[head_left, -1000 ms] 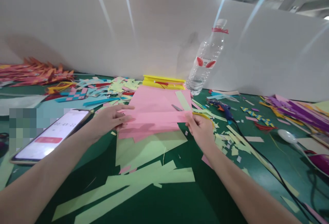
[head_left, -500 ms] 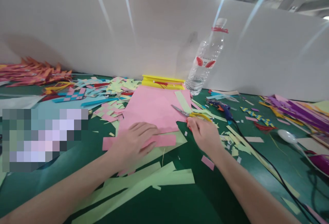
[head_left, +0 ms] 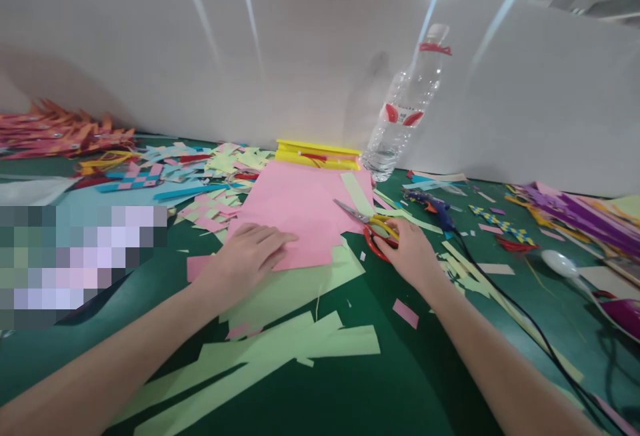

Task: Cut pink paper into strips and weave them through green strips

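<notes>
My left hand (head_left: pixel 253 253) lies with its fingers stretched out over the lower left of a large pink paper sheet (head_left: pixel 295 196). A pink paper strip (head_left: pixel 199 268) shows beside its wrist, the rest covered by the hand. My right hand (head_left: pixel 413 249) has its thumb and fingers at the red and yellow handles of a pair of scissors (head_left: pixel 371 218). The scissors' blades point left over the pink sheet, across the end of a pale green strip (head_left: pixel 357 193). Beneath the pink sheet, a light green sheet (head_left: pixel 290 293) sticks out towards me.
Green paper strips (head_left: pixel 280 349) lie in front. A water bottle (head_left: pixel 405 116) leans against the white partition (head_left: pixel 200 56). To the right are a glue gun (head_left: pixel 435 209) with its black cord and a white spoon (head_left: pixel 560 266). Paper scraps (head_left: pixel 220 209) are heaped at the left.
My left hand has moved left, and the pink strip's right part no longer shows. My right hand has shifted slightly right, uncovering the red handle; the scissors stay nearly in place.
</notes>
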`<state>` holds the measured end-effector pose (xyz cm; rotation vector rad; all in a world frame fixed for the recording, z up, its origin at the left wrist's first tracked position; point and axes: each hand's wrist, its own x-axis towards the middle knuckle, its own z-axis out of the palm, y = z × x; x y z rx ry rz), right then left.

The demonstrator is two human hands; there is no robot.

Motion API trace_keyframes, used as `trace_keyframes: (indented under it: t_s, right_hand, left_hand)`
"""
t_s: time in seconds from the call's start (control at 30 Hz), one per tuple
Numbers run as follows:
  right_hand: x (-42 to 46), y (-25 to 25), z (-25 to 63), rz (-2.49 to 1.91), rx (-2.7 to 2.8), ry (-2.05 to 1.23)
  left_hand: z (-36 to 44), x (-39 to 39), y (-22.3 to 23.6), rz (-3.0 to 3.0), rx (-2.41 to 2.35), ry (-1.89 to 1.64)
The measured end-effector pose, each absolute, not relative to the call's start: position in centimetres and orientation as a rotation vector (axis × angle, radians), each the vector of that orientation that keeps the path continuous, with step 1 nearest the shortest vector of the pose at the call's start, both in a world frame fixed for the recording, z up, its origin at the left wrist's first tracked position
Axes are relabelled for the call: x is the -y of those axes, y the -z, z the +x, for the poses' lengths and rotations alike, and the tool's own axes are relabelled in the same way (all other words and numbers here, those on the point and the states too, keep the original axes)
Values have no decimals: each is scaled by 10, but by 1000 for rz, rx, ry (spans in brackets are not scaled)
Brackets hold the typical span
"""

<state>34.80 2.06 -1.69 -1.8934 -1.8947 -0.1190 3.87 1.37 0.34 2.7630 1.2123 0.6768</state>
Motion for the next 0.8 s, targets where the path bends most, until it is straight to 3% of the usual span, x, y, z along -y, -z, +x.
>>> trace_keyframes:
  t_s: [0.23,0.57,0.8]
  right_hand:
    - [-17,10,347,-1785,1909,129]
    - [-14,-4,348,-1646,1704,-13]
    - [-8,-17,356,-1540,2040,-82]
  left_hand:
    - [36,-17,1,2790,-1350,-585]
    - [39,-13,0,2983,-910,-841]
    - [43,-10,-2,2965,-725,-968]
